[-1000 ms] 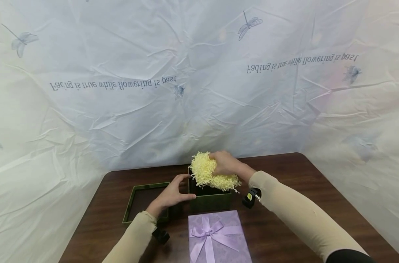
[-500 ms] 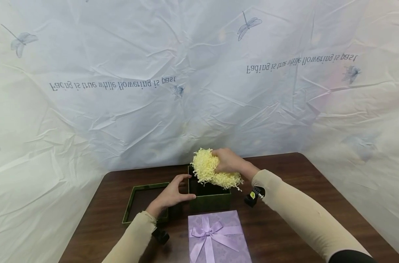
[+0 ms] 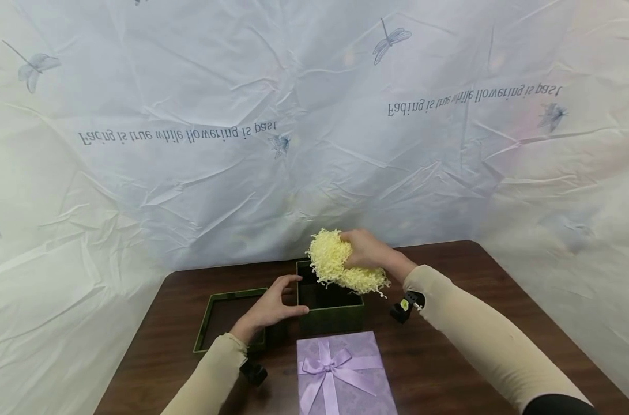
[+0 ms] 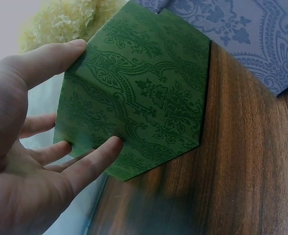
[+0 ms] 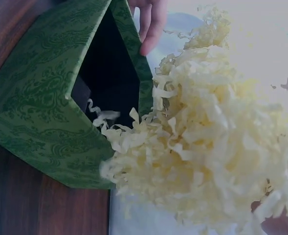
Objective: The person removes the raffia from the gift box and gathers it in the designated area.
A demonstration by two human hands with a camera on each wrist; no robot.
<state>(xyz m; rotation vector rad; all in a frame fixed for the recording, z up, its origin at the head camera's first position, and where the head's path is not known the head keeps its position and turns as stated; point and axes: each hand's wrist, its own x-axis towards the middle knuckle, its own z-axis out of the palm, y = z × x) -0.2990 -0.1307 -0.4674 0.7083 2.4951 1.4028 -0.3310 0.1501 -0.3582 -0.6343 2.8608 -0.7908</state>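
A bunch of pale yellow shredded paper (image 3: 328, 255) hangs in my right hand (image 3: 367, 249), gripped above the back right of a dark green patterned box (image 3: 331, 320). In the right wrist view, loose strands of the shredded paper (image 5: 197, 142) trail over the rim of the green box (image 5: 41, 93), whose dark inside shows. My left hand (image 3: 269, 305) rests at the box's left side. In the left wrist view, the left hand (image 4: 31, 161) has its thumb at an edge of the green box (image 4: 134, 93) and its fingers spread along the side. The paper hides most of my right hand's fingers.
Left of the box lies its green-rimmed lid (image 3: 231, 295), inside up, partly behind my left hand. A lilac gift box (image 3: 363, 349) with a ribbon bow stands in front. Behind the brown wooden table (image 3: 439, 346) hangs a pale printed cloth (image 3: 314, 173).
My right hand has risen a little and moved right with the shredded paper, showing more of the green box's inside. My left hand has stayed in place.
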